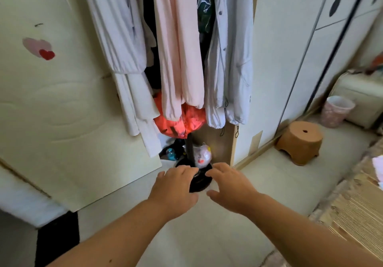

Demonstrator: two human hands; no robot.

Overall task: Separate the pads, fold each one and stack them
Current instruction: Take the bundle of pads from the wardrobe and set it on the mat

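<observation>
Head view, looking forward and down. The only candidate for the pads is a pale pink-and-white fabric (377,168) cut off by the far right edge, lying on a woven mat (356,210); whether it is one piece or several, flat or folded, cannot be told. The left hand (176,186) and right hand (230,186) reach forward palm down, near each other but apart, fingers loosely spread and holding nothing, well away from that fabric. Both hover over the round black base (202,182) of a clothes stand on the pale floor (207,235). From left: a cream door (62,111) bearing a heart sticker (40,48); a white garment (116,38), a pink garment (178,49) and a grey-blue garment (228,59) hanging from the stand; below them a red plastic bag (180,122) and a clear bag (202,154) printed with a cat face; white sliding wardrobe doors (300,49); a brown stool (299,142); a pink bin (335,111).
</observation>
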